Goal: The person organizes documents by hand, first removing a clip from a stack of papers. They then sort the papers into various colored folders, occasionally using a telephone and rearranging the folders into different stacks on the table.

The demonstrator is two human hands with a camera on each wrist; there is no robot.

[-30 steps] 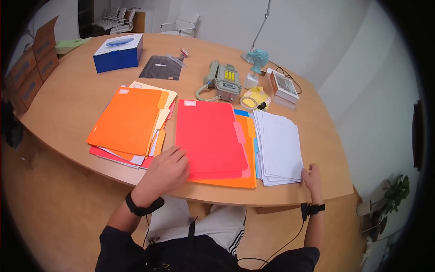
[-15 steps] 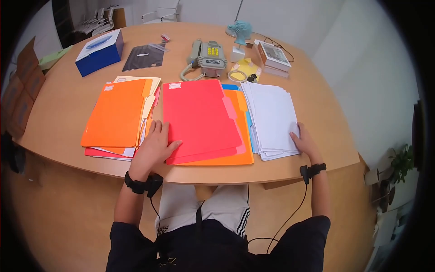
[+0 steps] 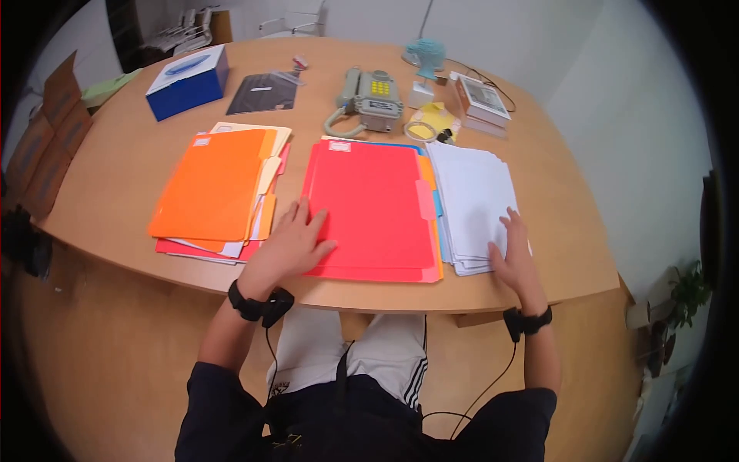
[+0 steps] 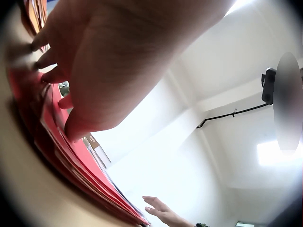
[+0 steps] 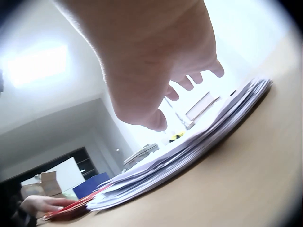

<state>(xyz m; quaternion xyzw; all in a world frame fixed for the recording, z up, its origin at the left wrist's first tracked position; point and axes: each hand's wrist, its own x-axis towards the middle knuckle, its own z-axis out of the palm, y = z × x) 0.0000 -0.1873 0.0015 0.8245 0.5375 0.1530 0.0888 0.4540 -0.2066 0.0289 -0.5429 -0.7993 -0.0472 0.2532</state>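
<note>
L hand (image 3: 289,242), w/ fingers spread, touches red file folders (image 3: 377,206); my R hand (image 3: 517,260), also spread, is above white papers (image 3: 469,189).

Pale walls (image 3: 531,46) rise behind the curved wood-toned worktop (image 3: 104,181); beyond its far edge I see a white chair (image 3: 305,14). The floor (image 3: 123,331) is light brown, a leafy plant (image 3: 687,296) stands off to the right, and a bright light (image 5: 40,65) glows overhead.

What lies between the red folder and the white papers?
In the head view, a pink tab, plus slivers of an orange folder and a blue folder.
</note>
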